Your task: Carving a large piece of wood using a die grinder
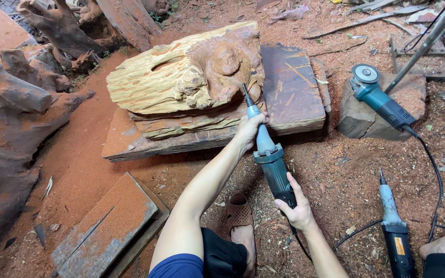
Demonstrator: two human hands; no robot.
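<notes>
Both hands grip grinder at carving's edge.

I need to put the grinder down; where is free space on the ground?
Bare sawdust lies between the flat board and the wood slab. It is crowded on the right, around the angle grinder, second grinder and cords.

We're looking at soft, even daylight here, bright without being harsh, and no glare anywhere. Shadows are short and faint: we see a dark band under the wooden slab and a small one beneath the forearm of the left hand. The middle is sharp, sawdust grain and all. Towards the edges we get wide-angle stretch, with the metal pole leaning and the corners slightly softer. No motion blur.
</notes>
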